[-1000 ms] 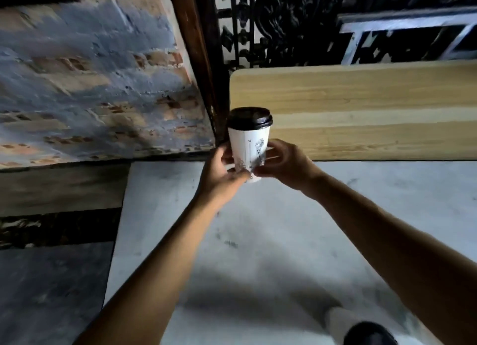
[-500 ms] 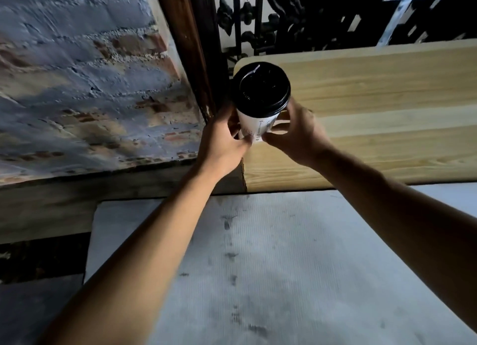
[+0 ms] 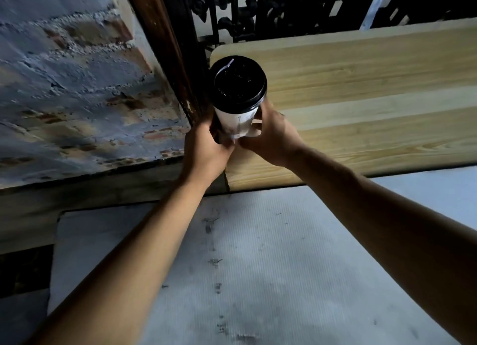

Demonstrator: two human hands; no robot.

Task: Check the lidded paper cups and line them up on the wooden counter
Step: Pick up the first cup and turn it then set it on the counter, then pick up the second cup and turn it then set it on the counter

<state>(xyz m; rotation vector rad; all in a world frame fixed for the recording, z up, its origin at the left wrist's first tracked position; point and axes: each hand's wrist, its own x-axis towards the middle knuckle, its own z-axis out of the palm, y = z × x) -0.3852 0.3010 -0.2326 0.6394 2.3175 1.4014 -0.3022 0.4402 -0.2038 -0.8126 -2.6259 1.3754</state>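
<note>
A white paper cup (image 3: 236, 120) with a black lid (image 3: 238, 81) is at the left end of the wooden counter (image 3: 361, 91), near its rounded corner. Both hands wrap its lower half: my left hand (image 3: 206, 148) from the left, my right hand (image 3: 271, 138) from the right. The cup stands upright, and I look down onto the lid. Its base is hidden by my fingers, so I cannot tell whether it rests on the counter.
A worn brick wall (image 3: 77, 86) and a dark wooden post (image 3: 165, 60) stand just left of the counter. Black ornate ironwork (image 3: 258, 11) runs behind it. Grey concrete floor (image 3: 258, 267) lies below the counter's front edge.
The cup has risen from in front of the counter's edge to over its left end, both hands still around it. The view has closed in and now looks down on the lid.
</note>
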